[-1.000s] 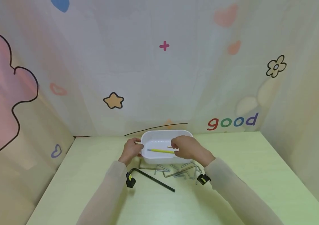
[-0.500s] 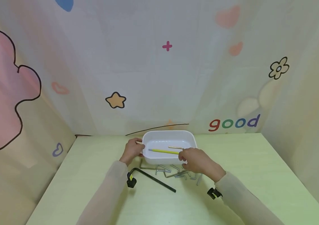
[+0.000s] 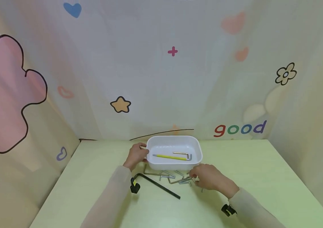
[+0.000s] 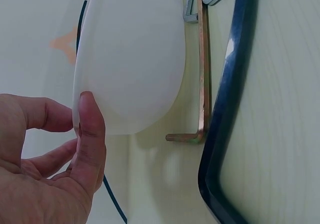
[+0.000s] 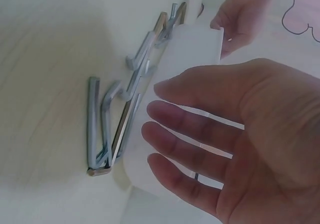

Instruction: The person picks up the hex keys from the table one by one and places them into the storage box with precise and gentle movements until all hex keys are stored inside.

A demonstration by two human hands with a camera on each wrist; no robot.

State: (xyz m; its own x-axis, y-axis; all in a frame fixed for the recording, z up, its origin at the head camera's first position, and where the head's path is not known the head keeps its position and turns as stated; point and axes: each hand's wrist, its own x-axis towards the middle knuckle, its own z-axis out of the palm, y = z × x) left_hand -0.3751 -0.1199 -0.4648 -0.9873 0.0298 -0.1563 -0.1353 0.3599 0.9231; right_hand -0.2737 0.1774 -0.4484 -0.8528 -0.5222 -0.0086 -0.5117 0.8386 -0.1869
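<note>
My left hand (image 3: 136, 155) pinches the left end of a white plastic tub (image 3: 161, 146) between thumb and fingers; the left wrist view shows the thumb on its outer wall. Inside the tub lie a yellow-sleeved hex key (image 3: 170, 157) and a smaller brass-coloured hex key (image 3: 180, 153). My right hand (image 3: 209, 177) hovers over loose hex keys in front of the tub, its fingers bent loosely and apart. From the right wrist, nothing shows between these fingers, and a silver hex key (image 5: 93, 124) lies beyond them.
A long brass-coloured hex key (image 4: 202, 83) lies along the tub's front, among several silver ones. Nearer me is a large black hex key (image 3: 161, 186). A printed curtain (image 3: 150, 69) hangs behind the table (image 3: 107, 148).
My right hand has withdrawn from inside the tub, moving right and toward me over the loose hex keys. The yellow and small brass-coloured keys stay in the tub. My left hand keeps its hold.
</note>
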